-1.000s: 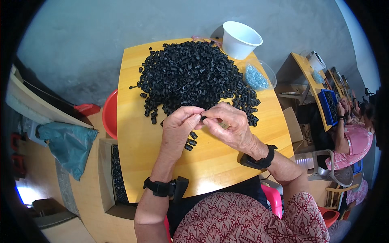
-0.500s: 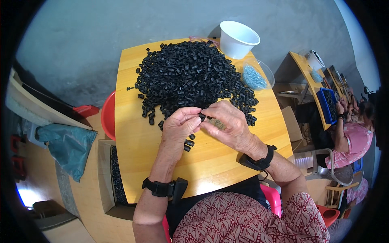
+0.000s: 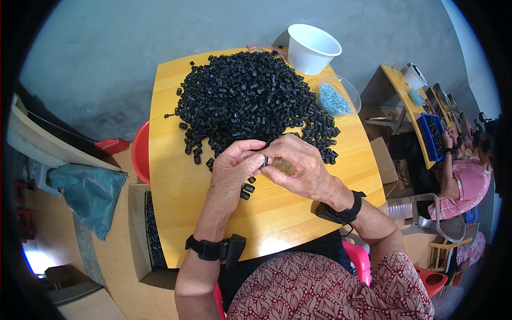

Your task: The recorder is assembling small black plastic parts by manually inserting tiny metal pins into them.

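I see the left hand (image 3: 240, 164) pinching a black part (image 3: 264, 162) over mid-tabletop (image 3: 298, 224), nearside of the pile (image 3: 245, 96). Right hand (image 3: 300, 164) meets it, presumably steadying; can't tell if that grip's closed. Pile sits toward the far edge, likely for forearm room; bowl (image 3: 352, 96) by far-right corner, probably for reach.

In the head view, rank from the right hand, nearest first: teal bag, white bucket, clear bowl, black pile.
1. Black pile, just beyond the right hand
2. Clear bowl, table's far right
3. White bucket, at table's far edge
4. Teal bag, left, off the table
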A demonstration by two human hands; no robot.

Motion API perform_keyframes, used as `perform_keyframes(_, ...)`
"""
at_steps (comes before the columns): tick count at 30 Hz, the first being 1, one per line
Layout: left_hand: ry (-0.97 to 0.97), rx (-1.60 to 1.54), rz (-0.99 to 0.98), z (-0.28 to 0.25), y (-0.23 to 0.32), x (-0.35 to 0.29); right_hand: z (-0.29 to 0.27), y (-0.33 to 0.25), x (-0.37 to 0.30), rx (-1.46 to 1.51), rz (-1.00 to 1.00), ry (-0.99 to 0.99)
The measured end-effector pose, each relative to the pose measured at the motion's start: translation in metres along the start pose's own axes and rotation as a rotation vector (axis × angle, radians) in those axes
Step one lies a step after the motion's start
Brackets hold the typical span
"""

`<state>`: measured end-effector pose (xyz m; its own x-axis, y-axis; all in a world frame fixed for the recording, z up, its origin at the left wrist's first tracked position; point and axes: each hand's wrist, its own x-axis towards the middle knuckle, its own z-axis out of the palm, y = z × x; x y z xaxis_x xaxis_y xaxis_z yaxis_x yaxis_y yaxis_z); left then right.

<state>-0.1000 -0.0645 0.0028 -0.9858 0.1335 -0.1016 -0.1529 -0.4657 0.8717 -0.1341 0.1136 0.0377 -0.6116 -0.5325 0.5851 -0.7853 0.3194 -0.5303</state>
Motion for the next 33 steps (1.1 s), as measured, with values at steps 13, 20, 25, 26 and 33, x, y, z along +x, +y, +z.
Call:
perform_keyframes(13,0.008,0.103,0.076,0.002,-0.002,-0.003,-0.015,-0.004,0.003,-0.185,-0.159,0.03)
perform_keyframes(20,0.018,0.136,0.129,0.006,0.004,-0.005,-0.06,0.018,-0.019,-0.197,0.315,-0.207)
perform_keyframes(25,-0.019,0.115,0.11,0.01,0.0,-0.005,-0.048,0.025,-0.039,-0.263,0.171,-0.333)
perform_keyframes(26,-0.034,0.124,0.111,0.009,-0.003,-0.004,-0.044,0.024,-0.041,-0.295,0.17,-0.359)
perform_keyframes(33,-0.135,0.106,0.129,0.008,-0.011,-0.001,-0.042,0.025,-0.039,-0.313,0.124,-0.39)
